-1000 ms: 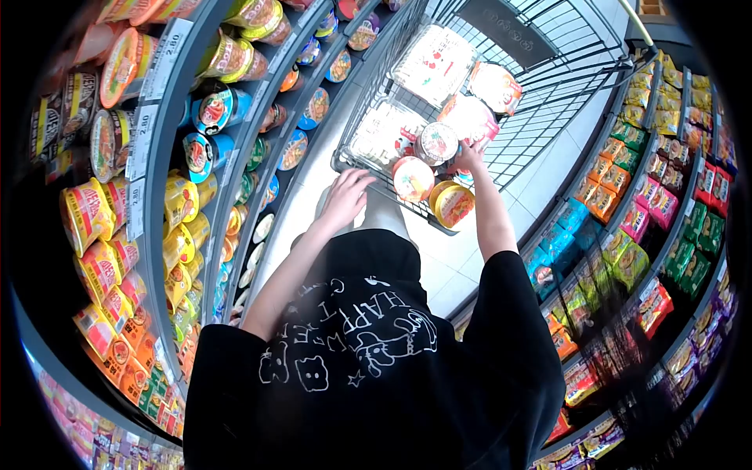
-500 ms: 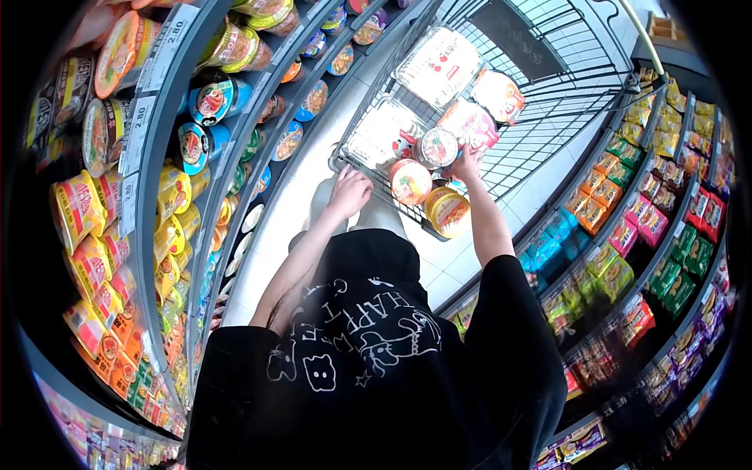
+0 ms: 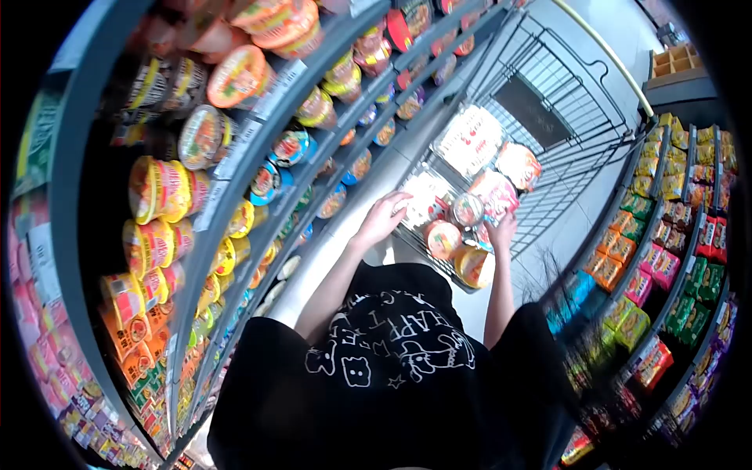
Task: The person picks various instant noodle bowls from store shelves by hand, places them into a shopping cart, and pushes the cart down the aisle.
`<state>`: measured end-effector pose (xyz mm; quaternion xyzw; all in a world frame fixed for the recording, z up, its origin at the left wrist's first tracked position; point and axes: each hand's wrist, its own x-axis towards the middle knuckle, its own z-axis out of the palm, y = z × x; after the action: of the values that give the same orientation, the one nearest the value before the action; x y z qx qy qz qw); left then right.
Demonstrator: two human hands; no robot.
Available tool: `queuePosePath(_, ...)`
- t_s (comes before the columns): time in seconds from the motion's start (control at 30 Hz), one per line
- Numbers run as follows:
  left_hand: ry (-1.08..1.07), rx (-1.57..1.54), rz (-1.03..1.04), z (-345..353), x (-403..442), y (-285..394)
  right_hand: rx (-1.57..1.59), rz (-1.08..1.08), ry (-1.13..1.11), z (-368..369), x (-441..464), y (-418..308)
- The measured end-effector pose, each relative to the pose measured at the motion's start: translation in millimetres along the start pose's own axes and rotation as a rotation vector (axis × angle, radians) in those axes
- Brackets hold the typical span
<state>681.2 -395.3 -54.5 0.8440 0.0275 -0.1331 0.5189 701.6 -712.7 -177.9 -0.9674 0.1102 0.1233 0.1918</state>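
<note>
A black wire shopping cart (image 3: 540,211) stands in front of me. My left hand (image 3: 382,219) is at its near left edge, fingers stretched out beside a clear pack with red-and-white print (image 3: 427,200). Inside the cart, my right hand (image 3: 503,230) has its fingers curled against the side of a round-lidded instant noodle cup (image 3: 468,210); its fingertips are partly hidden. Around that cup lie a pink pack (image 3: 493,194), an orange-lidded noodle bowl (image 3: 443,239) and a yellow noodle tub (image 3: 474,267). Further in are a white pack (image 3: 470,141) and another noodle bowl (image 3: 518,165).
Shelves of noodle cups and bowls (image 3: 157,188) rise close on my left, with a price rail (image 3: 243,145). Lower shelves on the right hold bagged snacks or noodles (image 3: 611,262). The cart's pale handle bar (image 3: 607,55) crosses at the upper right.
The view has swung left, so the cart appears lower and further right. My left hand has shifted forward along the cart's edge, its fingers straighter. My right hand stays by the cup.
</note>
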Motion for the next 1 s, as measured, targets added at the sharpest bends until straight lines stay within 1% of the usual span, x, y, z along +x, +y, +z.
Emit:
queuePosePath(0.03,0.118,0.024,0.135,-21.1,6.5,25.2,0.003,-0.022,0.091,-0.9,-7.7,-7.0)
queuePosePath(0.07,0.262,0.111,0.244,-38.0,14.0,35.3,0.05,-0.032,0.124,0.6,-15.9,-13.0)
queuePosePath(0.1,0.383,0.129,0.289,-63.0,19.9,59.7,0.095,-0.04,0.157,2.5,-23.0,-18.6)
queuePosePath(0.13,0.534,0.224,0.329,-86.1,23.5,82.6,0.117,0.012,0.156,-1.6,-32.8,-33.1)
queuePosePath(0.17,0.826,0.342,0.437,-133.8,33.4,122.9,0.204,0.007,0.072,-7.1,-45.8,-54.2)
queuePosePath(0.2,0.938,0.474,0.541,-162.1,41.1,143.8,0.225,-0.003,0.051,-3.3,-52.8,-61.8)
queuePosePath(0.23,0.984,0.524,0.543,-187.9,47.1,159.0,0.241,-0.01,0.029,1.5,-60.1,-66.7)
queuePosePath(0.27,1.012,0.651,0.609,-214.9,56.0,175.0,0.275,0.008,0.009,9.3,-65.4,-72.2)
queuePosePath(0.3,1.039,0.775,0.674,-239.4,66.3,188.3,0.326,-0.082,0.023,16.3,-65.9,-74.5)
queuePosePath(0.37,0.798,0.825,0.286,-274.2,82.9,199.5,0.31,-0.16,0.044,28.6,-70.4,-82.0)
queuePosePath(0.4,0.793,0.825,0.294,-289.7,98.1,193.1,0.27,-0.158,0.034,24.1,-74.9,-90.4)
queuePosePath(0.47,0.371,0.648,0.206,-316.0,128.9,176.8,0.264,-0.163,0.024,20.3,-77.5,-95.3)
queuePosePath(0.5,0.36,0.652,0.216,-323.9,139.1,171.6,0.253,-0.172,0.012,19.9,-77.4,-97.4)
queuePosePath(0.57,0.325,0.833,0.39,-326.0,150.4,164.7,0.276,-0.168,0.037,15.2,-77.4,-98.4)
queuePosePath(0.6,0.337,0.871,0.364,-324.7,152.0,163.0,0.293,-0.143,0.053,11.5,-78.4,-100.0)
queuePosePath(0.63,0.255,0.703,0.417,-325.7,159.7,156.2,0.306,-0.115,0.067,7.1,-80.5,-102.4)
queuePosePath(0.7,0.23,0.661,0.295,-320.9,152.8,165.3,0.35,-0.072,0.082,7.7,-82.2,-96.6)
queuePosePath(0.73,0.264,0.646,0.357,-316.8,148.0,166.7,0.364,-0.059,0.055,3.0,-84.6,-94.8)
queuePosePath(0.77,0.304,0.63,0.417,-315.9,146.1,165.1,0.399,-0.033,0.073,1.8,-85.9,-92.2)
queuePosePath(0.8,0.388,0.733,0.525,-324.8,154.8,153.8,0.418,-0.002,0.089,-0.4,-88.8,-89.6)
queuePosePath(0.83,0.466,0.9,0.586,-325.8,149.9,158.8,0.438,0.026,0.107,-7.1,-90.3,-89.2)
queuePosePath(0.9,0.616,0.811,0.452,-290.8,101.4,192.1,0.482,0.048,0.146,-18.1,-94.0,-84.8)
queuePosePath(0.93,0.67,0.922,0.551,-275.0,83.1,195.4,0.528,0.053,0.181,-22.4,-96.4,-82.6)
queuePosePath(0.97,0.725,1.031,0.654,-261.9,70.7,197.6,0.501,0.061,0.214,-25.9,-97.2,-81.5)
queuePosePath(1.0,0.5,0.723,0.673,-249.9,65.3,195.1,0.556,0.057,0.213,-33.0,-97.9,-83.2)
